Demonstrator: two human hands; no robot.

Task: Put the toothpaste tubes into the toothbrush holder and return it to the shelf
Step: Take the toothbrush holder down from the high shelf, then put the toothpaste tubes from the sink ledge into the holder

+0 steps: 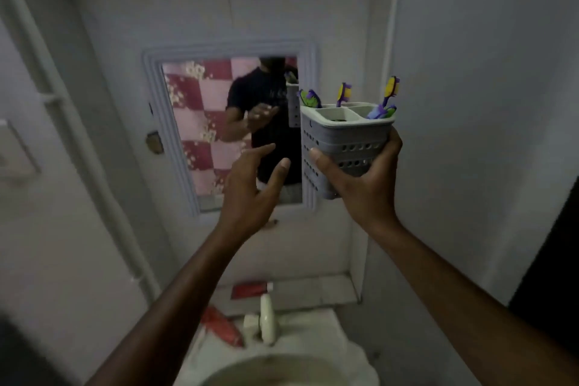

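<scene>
My right hand [360, 178] grips a grey perforated toothbrush holder [341, 141] from below and holds it up in front of the mirror's right edge. Several purple-and-yellow toothbrushes [390, 94] stick out of its top compartments. My left hand [253, 185] hovers just left of the holder, fingers spread, holding nothing and not touching it. Far below, one red toothpaste tube [252, 290] lies on the ledge behind the basin. A second red toothpaste tube [221, 324] lies on the basin's rim to the left of the tap.
A framed mirror [203, 122] hangs on the wall ahead and reflects a person in a dark shirt. A white tap [266, 318] stands over the basin [282, 370] at the bottom. A pipe [78, 141] runs down the left wall. A wall stands close on the right.
</scene>
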